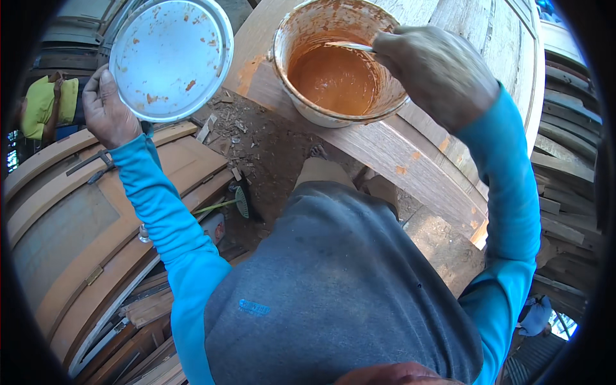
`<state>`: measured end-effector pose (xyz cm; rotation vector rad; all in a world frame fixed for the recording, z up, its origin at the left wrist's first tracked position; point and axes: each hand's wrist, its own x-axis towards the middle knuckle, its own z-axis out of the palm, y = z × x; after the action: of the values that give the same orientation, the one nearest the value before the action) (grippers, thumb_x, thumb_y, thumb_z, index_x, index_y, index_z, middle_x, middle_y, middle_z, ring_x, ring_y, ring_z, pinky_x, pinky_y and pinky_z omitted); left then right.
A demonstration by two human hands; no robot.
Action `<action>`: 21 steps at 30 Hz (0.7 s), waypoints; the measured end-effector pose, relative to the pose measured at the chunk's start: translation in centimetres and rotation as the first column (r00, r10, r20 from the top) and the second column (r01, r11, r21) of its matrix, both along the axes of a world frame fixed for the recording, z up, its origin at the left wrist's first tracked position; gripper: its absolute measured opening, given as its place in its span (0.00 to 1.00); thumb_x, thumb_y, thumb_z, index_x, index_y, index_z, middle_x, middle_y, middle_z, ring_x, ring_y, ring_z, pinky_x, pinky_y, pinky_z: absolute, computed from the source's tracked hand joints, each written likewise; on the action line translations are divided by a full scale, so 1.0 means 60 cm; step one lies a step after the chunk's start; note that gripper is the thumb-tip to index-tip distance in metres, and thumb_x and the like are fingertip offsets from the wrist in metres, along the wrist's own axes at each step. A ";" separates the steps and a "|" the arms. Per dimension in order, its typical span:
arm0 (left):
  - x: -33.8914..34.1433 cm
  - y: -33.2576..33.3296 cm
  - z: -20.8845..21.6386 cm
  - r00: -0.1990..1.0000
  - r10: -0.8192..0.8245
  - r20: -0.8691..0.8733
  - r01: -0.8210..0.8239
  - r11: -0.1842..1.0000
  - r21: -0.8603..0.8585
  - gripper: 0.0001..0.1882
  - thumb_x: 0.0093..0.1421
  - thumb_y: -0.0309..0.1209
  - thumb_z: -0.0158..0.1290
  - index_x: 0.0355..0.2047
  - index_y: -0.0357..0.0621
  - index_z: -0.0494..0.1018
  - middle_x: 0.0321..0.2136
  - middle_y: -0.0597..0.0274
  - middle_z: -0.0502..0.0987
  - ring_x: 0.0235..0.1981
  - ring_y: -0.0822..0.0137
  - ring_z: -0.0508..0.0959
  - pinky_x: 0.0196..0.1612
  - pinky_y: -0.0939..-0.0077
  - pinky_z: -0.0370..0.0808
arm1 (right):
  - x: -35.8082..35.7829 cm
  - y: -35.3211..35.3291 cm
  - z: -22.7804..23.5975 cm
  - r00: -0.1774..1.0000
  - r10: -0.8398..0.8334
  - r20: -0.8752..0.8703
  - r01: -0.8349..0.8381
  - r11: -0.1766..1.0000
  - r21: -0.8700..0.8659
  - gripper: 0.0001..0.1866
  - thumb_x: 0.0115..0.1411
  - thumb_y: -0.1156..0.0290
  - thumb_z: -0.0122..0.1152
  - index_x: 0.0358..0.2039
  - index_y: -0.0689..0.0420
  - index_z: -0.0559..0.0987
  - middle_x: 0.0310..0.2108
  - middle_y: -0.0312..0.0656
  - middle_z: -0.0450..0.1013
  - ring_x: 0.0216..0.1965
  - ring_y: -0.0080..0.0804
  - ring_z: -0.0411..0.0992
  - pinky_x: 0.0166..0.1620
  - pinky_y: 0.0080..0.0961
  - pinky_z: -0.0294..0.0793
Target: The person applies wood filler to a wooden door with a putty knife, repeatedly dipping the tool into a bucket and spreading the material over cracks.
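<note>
My left hand grips the rim of a round white lid smeared with orange flecks, holding it up at the upper left. My right hand is closed on a thin pale stick that dips into a white bucket of orange-brown paste. The bucket stands on a wooden door panel, its inner wall coated with orange. Both arms wear bright blue sleeves, and a grey shirt fills the lower middle.
Wooden doors lie stacked at the left, one with a metal latch. Dirt ground with wood chips shows between the stacks. A person in yellow is at the far left. More timber is piled at the right.
</note>
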<state>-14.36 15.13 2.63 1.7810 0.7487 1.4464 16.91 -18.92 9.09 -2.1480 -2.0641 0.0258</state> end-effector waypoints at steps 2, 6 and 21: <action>-0.053 -0.022 -0.018 0.997 0.065 -0.030 -0.066 0.998 -0.021 0.12 0.72 0.29 0.54 0.48 0.30 0.74 0.42 0.53 0.81 0.42 0.68 0.81 0.49 0.73 0.80 | -0.024 0.076 -0.020 0.996 -0.006 0.092 0.021 0.986 -0.167 0.05 0.64 0.74 0.58 0.35 0.59 0.81 0.36 0.49 0.80 0.40 0.51 0.79 0.45 0.46 0.79; -0.139 -0.064 -0.070 0.989 0.143 0.036 -0.140 0.987 -0.078 0.13 0.73 0.31 0.52 0.48 0.30 0.73 0.44 0.50 0.81 0.43 0.65 0.82 0.50 0.70 0.82 | -0.023 0.179 -0.118 0.965 0.011 0.263 0.162 0.763 -0.625 0.12 0.64 0.73 0.56 0.42 0.57 0.86 0.45 0.47 0.83 0.50 0.47 0.80 0.52 0.41 0.81; -0.224 -0.186 -0.120 0.968 0.243 0.070 -0.230 0.961 -0.155 0.15 0.73 0.34 0.52 0.49 0.31 0.73 0.42 0.48 0.82 0.42 0.64 0.82 0.47 0.69 0.82 | -0.019 0.173 -0.044 0.976 -0.205 -0.076 0.058 0.576 -0.815 0.20 0.71 0.63 0.51 0.32 0.68 0.81 0.24 0.49 0.80 0.23 0.33 0.81 0.30 0.33 0.82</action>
<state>-27.82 3.98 -4.55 1.5467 1.0225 1.5701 15.79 -8.55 6.47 -2.6112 -1.9742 1.3497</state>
